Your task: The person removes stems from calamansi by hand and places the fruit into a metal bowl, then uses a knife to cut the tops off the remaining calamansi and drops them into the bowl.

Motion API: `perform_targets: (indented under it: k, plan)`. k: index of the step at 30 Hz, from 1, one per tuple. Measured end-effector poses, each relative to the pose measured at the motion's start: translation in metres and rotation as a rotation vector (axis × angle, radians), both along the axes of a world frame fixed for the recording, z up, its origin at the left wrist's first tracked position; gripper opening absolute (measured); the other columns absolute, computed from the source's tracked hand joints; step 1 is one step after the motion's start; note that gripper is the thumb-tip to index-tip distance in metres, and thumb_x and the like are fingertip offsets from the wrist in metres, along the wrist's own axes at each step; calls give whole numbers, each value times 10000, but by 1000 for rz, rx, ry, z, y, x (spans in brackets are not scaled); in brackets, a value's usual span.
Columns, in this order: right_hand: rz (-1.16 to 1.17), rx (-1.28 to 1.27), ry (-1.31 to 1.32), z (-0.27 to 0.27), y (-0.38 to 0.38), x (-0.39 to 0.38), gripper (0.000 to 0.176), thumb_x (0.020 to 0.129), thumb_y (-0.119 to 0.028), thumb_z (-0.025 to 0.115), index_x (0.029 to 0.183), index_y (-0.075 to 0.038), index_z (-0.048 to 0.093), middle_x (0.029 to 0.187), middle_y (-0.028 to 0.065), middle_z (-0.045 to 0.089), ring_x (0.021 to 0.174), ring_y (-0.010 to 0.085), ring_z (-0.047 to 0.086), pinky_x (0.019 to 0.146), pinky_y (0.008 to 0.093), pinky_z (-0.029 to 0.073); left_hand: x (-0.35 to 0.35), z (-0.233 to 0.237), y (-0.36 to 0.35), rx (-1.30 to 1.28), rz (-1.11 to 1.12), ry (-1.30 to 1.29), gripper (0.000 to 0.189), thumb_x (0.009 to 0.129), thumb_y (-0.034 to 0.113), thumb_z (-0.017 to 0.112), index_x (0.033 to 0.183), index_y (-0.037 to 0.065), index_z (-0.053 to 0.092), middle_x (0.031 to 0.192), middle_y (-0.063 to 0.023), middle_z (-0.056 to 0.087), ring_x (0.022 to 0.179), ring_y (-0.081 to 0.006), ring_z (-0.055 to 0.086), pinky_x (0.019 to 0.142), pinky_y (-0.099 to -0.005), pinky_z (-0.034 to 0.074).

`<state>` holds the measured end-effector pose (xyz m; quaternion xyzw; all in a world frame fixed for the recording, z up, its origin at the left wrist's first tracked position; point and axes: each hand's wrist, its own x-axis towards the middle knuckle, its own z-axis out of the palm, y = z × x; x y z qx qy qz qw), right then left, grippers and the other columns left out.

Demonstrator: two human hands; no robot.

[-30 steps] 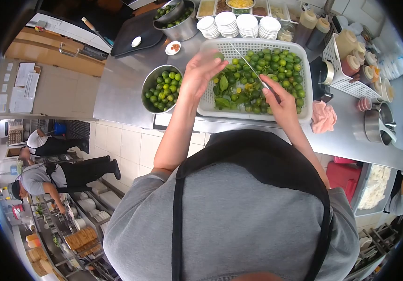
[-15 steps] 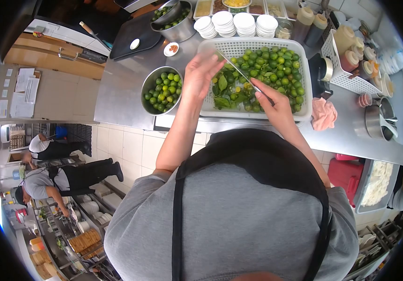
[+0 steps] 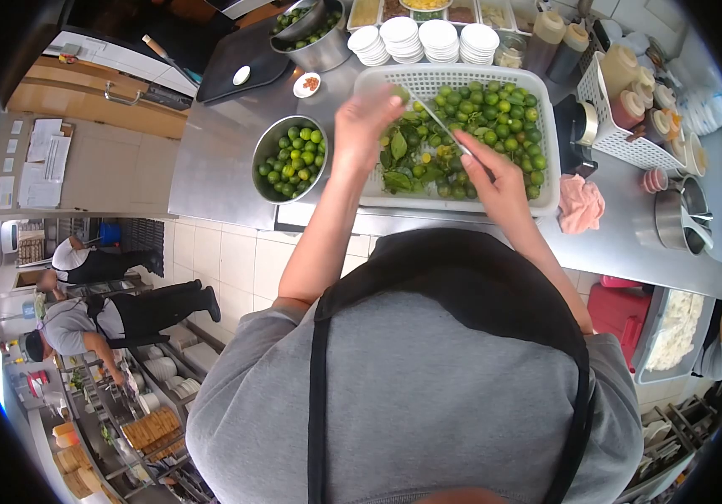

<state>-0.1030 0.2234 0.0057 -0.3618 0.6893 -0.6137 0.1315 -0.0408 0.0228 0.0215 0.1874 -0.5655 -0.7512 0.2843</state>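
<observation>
Left hand (image 3: 364, 126) lifted lime (image 3: 400, 91); right hand (image 3: 499, 179) grips knife (image 3: 440, 124).

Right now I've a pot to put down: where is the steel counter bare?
Bare steel counter lies left of the metal bowl of limes, and between the pink cloth and the metal pots. Crowded: the stacked saucers and bottle rack at the back, and the lime basket, where the right hand holds a knife.

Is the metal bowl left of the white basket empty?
No, the metal bowl beside the white basket is full of green limes.
</observation>
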Motion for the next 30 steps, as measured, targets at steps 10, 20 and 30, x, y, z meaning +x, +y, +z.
perform_targets:
  k: [10, 20, 30]
  plan:
    - [1, 42, 7, 0, -4, 1, 292, 881, -128, 540, 1167, -84, 572, 1012, 166, 630, 818, 221, 616, 726, 279, 462, 0, -5, 8, -125, -40, -52, 186, 804, 16, 627, 984, -10, 586, 929, -87, 633, 841, -152, 606, 804, -289, 488]
    - [33, 18, 61, -9, -10, 4, 287, 881, -157, 543, 1161, -108, 581, 1013, 153, 634, 831, 244, 619, 736, 289, 469, 16, -11, -32, 430, -193, 152, 166, 827, 80, 615, 955, -23, 594, 931, -121, 631, 896, -231, 610, 850, -292, 499]
    - [-77, 269, -81, -10, 6, -13, 298, 875, -174, 557, 1167, -118, 578, 975, 129, 650, 750, 159, 609, 677, 250, 449, 72, 9, -100, -1269, 509, -775, 312, 655, 77, 710, 951, 23, 628, 965, -132, 607, 910, -284, 573, 830, -376, 459]
